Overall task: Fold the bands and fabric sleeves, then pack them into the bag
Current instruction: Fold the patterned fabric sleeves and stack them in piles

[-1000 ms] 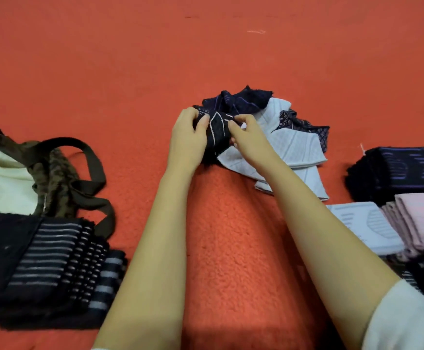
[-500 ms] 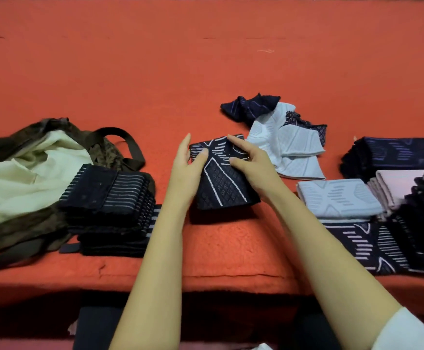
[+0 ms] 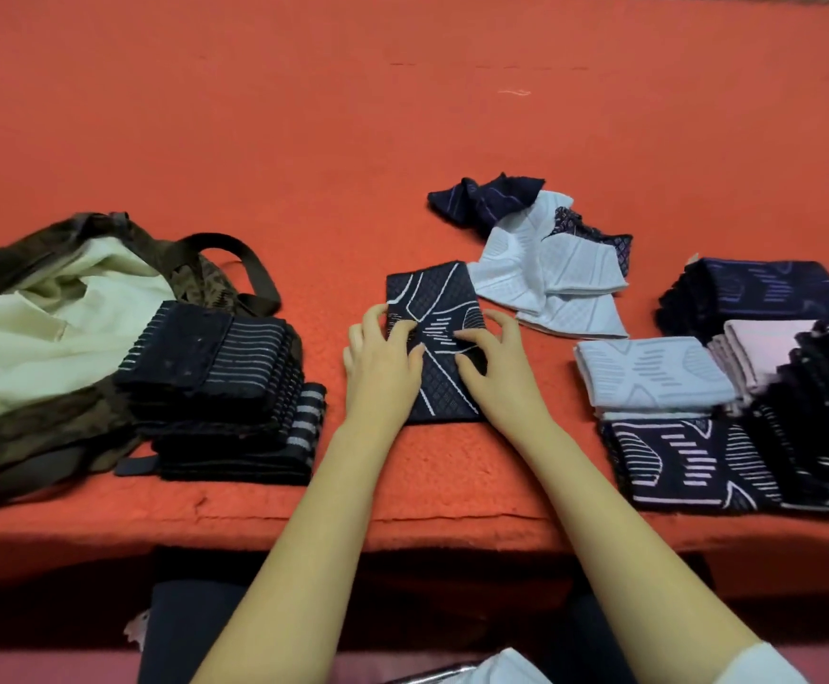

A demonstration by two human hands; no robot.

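Flattening seems to be the step in hand. A navy, diamond-quilted fabric sleeve with white line markings (image 3: pixel 430 308) lies flat on the orange-red fleece cover (image 3: pixel 304 140), and everything else sits around this sleeve. The left hand (image 3: pixel 383 370) rests on its left edge with bent fingers close together, tips pressing the cloth. The right hand (image 3: pixel 494 370) sits on its right half, fingers spread and arched, tips also pressing down. Neither hand seems to pinch anything. Both are probably holding the sleeve square before the fold.

Left of the sleeve, a stack of dark, white-striped folded bands (image 3: pixel 225 377) leans against an olive-brown camouflage bag with cream lining (image 3: pixel 57 308), whose mouth gapes, likely kept close for packing. Beyond the sleeve and to its right lies a loose heap of white and navy sleeves (image 3: pixel 545 269), apparently awaiting folding. Further right of the sleeve, tidy folded piles in pale blue, pink and navy (image 3: pixel 649 372) sit side by side, so much folding looks done and packing has not yet begun.
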